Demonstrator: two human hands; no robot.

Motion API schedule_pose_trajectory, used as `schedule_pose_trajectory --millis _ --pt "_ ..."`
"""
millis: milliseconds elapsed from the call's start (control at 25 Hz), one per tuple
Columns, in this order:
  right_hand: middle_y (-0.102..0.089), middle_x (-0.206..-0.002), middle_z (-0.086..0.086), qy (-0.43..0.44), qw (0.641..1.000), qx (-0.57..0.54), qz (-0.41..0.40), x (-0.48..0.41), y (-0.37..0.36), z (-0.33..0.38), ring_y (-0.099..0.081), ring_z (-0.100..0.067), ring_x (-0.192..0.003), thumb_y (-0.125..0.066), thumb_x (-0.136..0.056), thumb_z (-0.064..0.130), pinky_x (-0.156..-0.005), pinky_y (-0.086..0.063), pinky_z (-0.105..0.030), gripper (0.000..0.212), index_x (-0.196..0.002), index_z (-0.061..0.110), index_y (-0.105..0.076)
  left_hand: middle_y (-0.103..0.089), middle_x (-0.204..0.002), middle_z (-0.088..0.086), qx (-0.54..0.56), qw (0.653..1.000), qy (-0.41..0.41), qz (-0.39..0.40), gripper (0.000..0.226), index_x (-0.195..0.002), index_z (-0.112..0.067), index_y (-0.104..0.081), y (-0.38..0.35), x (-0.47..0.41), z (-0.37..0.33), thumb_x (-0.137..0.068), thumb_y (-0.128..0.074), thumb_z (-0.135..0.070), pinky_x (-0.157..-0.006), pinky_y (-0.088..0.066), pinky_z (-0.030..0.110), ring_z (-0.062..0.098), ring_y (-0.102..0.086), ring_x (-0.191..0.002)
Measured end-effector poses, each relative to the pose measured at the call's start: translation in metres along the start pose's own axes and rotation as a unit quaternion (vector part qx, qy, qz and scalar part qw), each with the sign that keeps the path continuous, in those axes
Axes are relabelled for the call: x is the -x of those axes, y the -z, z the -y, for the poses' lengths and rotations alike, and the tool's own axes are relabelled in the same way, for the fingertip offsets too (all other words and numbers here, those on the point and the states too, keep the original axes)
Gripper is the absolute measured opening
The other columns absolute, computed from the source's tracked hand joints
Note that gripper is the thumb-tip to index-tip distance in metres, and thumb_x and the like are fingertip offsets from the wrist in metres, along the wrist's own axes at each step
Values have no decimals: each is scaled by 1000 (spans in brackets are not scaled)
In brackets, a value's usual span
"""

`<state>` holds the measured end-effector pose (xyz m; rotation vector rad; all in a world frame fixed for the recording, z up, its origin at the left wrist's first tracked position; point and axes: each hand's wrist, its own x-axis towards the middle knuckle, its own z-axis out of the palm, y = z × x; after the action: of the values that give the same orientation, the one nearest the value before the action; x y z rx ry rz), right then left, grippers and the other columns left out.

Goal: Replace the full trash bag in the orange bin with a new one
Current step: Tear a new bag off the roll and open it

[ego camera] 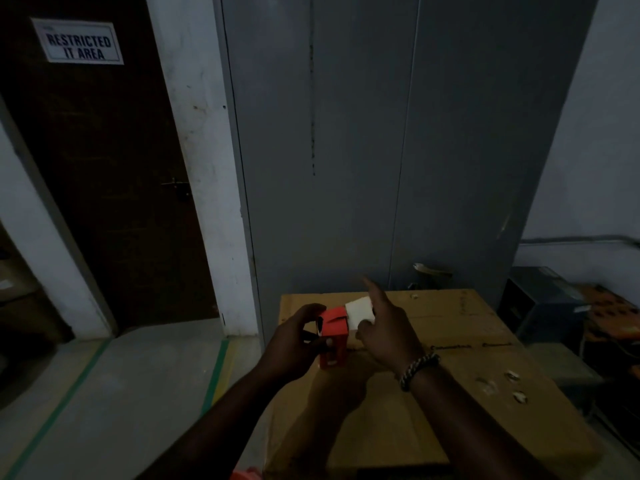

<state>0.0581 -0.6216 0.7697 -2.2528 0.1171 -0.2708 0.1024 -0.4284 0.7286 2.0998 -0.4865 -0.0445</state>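
Left hand (pixel 294 337) grips the probably light, crushable orange carton (pixel 333 341) by its sides; right hand (pixel 384 332) pinches a white sheet (pixel 360 309) at 1 o'clock.

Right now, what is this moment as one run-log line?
left grip: holds red box | right grip: pinches white sheet at box top, forefinger straight | below: cardboard carton | behind: grey cabinet
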Motion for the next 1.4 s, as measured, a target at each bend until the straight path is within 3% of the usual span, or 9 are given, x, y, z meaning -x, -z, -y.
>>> schedule_pose_trajectory --millis 120,200,360,440,600,680,960,1280,1400 --pt "-46 -150 -3 25 990 141 -20 -2 -4 -1 -49 -23 -131 -58 -94 12 -96 -52 -31 47 -137 33 -57 -53 -139 -10 -1 1000 -2 -3 64 -142 -33 -44 -2 -5 3 -87 -75 -26 -80 -60 26 6 -67 -99" --pt "-46 -148 1 71 975 207 -38 -3 -6 -1 -40 -21 -139 -59 -94 20 -108 -45 -37 28 -119 25 -70 -53 -141 -7 0 1000 -2 -3 65 -142 -35 -43 -4 -7 6 -86 -75 -27 -81 -62 34 8 -68 -98" --pt "-64 -113 3 90 988 126 0 -6 -7 3 -63 -18 -103 -62 -92 23 -78 -58 -34 25 -115 29 -55 -55 -142 -7 1 1000 -12 -7 65 -141 -37 -42 -5 -8 8 -86 -76 -28 -78 -62 31 7 -69 -96" --pt "-65 -110 4 74 992 103 -5 -8 -7 4 -65 -17 -97 -66 -91 25 -73 -61 -35 30 -115 31 -49 -56 -141 -7 5 1000 -17 -1 64 -137 -39 -43 -5 -6 7 -85 -77 -25 -77 -62 28 5 -69 -96" --pt "-60 -71 6 80 988 117 -66 -15 -12 0 -58 -10 -64 -69 -90 28 -55 -55 -40 25 -79 27 -46 -58 -136 -4 12 999 -39 -6 54 -122 -38 -44 -6 -3 4 -85 -78 -20 -71 -63 29 7 -71 -93" --pt "-57 -65 5 73 987 109 -88 -16 -12 0 -56 -9 -61 -68 -90 34 -53 -51 -37 29 -74 24 -47 -59 -135 -6 20 998 -54 -3 49 -119 -35 -46 -6 -1 4 -85 -77 -18 -71 -62 28 8 -70 -95" --pt "-70 -92 11 65 993 92 -41 -19 -15 0 -66 -10 -81 -66 -90 31 -71 -58 -33 2 -91 30 -68 -54 -134 -18 13 999 -45 19 79 -143 -49 -35 -5 -3 4 -83 -79 -24 -81 -62 33 4 -67 -102" --pt "-67 -107 11 7 1000 29 9 -19 -8 -5 -66 -12 -94 -72 -83 16 -77 -58 -32 24 -103 30 -68 -54 -134 -19 -10 999 -38 22 67 -140 -37 -44 -8 -9 2 -84 -78 -26 -82 -61 33 1 -63 -104" --pt "-69 -107 8 -1 1000 12 -13 -22 -6 -7 -64 -12 -100 -68 -90 18 -84 -54 -30 12 -98 26 -71 -53 -129 -24 -10 999 -46 27 64 -137 -37 -46 -8 -10 2 -84 -78 -25 -80 -61 32 0 -62 -103"
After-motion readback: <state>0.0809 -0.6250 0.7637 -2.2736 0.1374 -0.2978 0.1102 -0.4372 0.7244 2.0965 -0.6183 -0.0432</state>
